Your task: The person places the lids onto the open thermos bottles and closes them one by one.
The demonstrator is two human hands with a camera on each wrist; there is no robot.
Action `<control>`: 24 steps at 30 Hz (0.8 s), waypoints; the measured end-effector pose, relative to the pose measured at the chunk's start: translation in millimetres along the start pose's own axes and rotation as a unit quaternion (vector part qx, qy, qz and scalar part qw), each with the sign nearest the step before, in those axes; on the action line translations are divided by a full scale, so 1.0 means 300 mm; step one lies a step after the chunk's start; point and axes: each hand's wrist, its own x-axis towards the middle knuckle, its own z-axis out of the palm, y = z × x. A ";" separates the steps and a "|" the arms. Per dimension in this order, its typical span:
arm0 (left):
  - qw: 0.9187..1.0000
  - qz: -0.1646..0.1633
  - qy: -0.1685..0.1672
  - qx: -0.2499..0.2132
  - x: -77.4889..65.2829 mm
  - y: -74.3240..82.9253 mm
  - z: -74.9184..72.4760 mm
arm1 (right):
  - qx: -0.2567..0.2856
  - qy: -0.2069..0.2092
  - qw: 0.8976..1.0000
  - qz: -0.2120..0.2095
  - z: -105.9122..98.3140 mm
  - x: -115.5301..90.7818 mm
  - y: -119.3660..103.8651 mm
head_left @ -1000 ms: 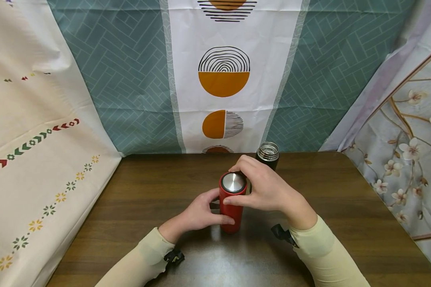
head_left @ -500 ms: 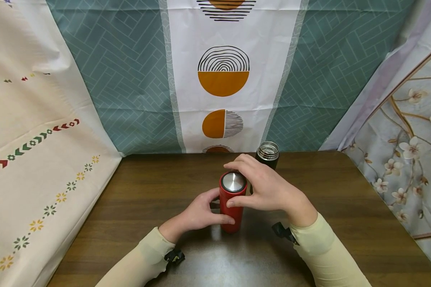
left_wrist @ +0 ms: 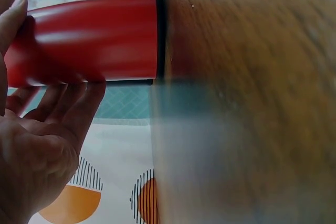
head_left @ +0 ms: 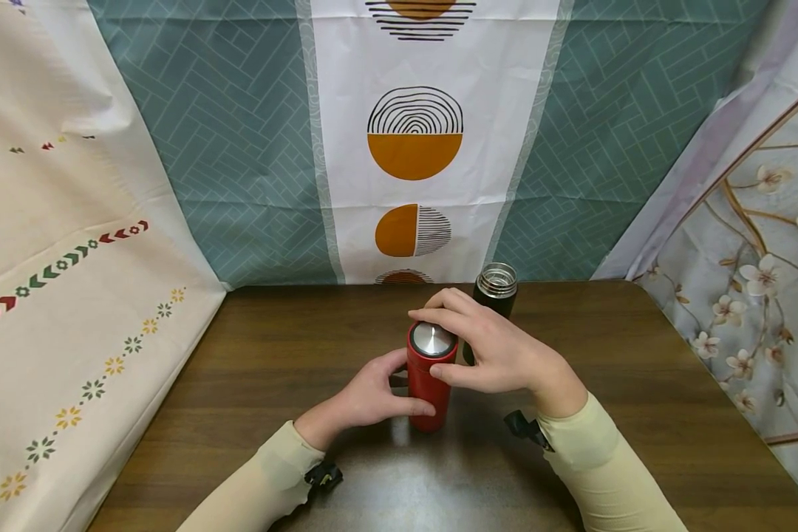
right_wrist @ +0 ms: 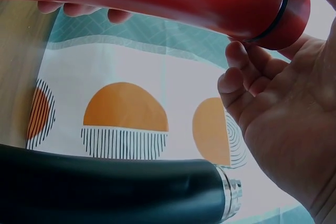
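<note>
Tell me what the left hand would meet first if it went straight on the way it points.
Most likely the red bottle, which stands between the thumb and fingers of the left hand; the palm's gap to it is hard to judge.

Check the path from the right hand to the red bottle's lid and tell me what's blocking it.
Nothing visible blocks it: the right hand has its fingers and thumb around the lid. The left hand holds the red bottle lower down, and the black bottle stands farther back, to the right.
</note>
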 end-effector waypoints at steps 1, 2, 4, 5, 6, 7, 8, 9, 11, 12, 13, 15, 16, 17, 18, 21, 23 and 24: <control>1.000 0.000 0.000 -0.001 0.000 0.000 0.000 | 0.001 0.000 1.000 0.000 0.000 0.000 0.000; 1.000 0.001 -0.001 -0.002 0.001 0.001 0.000 | 0.001 -0.001 1.000 -0.001 -0.001 0.000 -0.001; 1.000 0.001 -0.001 -0.003 0.002 0.001 0.000 | 0.001 0.000 1.000 -0.002 -0.002 -0.001 -0.001; 1.000 0.001 -0.001 -0.003 0.002 0.000 0.000 | 0.000 0.001 1.000 -0.003 -0.002 0.000 -0.001; 1.000 0.001 -0.001 -0.003 0.002 0.000 0.000 | 0.000 0.002 1.000 -0.004 -0.002 0.000 -0.001; 1.000 0.001 -0.001 -0.003 0.002 0.000 0.000 | 0.000 0.002 1.000 -0.005 -0.002 0.000 -0.001; 1.000 0.001 -0.001 -0.002 0.001 -0.001 0.000 | 0.000 0.003 1.000 -0.005 -0.002 0.000 -0.001; 1.000 0.001 -0.001 -0.001 0.000 -0.001 0.000 | 0.001 0.004 1.000 -0.005 -0.002 0.000 -0.001; 1.000 0.001 -0.002 0.000 -0.001 -0.003 0.000 | 0.002 0.005 1.000 -0.005 -0.001 0.000 -0.001; 1.000 0.002 -0.002 0.000 -0.002 -0.004 0.000 | 0.002 0.005 1.000 -0.004 0.000 0.000 -0.001; 1.000 0.003 -0.003 -0.001 -0.002 -0.005 0.000 | 0.002 0.006 1.000 -0.004 0.000 0.000 -0.001; 1.000 0.006 -0.005 -0.001 -0.003 -0.007 -0.001 | 0.002 0.007 1.000 -0.004 -0.001 0.000 -0.001; 1.000 0.007 -0.005 -0.001 -0.003 -0.009 -0.001 | 0.000 0.008 1.000 -0.004 -0.001 0.001 -0.001; 1.000 0.007 -0.005 -0.001 -0.003 -0.010 -0.002 | -0.001 0.009 1.000 -0.003 -0.001 0.001 -0.002; 1.000 0.008 -0.005 -0.003 -0.004 -0.009 -0.002 | -0.004 0.009 1.000 -0.002 -0.002 0.001 -0.003; 1.000 0.008 -0.004 -0.003 -0.003 -0.010 -0.003 | -0.013 0.012 1.000 0.004 -0.004 0.002 -0.006; 1.000 0.008 -0.004 -0.002 -0.003 -0.009 -0.002 | -0.021 0.015 1.000 0.010 -0.005 0.002 -0.010; 1.000 0.008 -0.003 -0.001 -0.003 -0.009 -0.001 | -0.025 0.016 0.999 0.014 -0.005 0.002 -0.012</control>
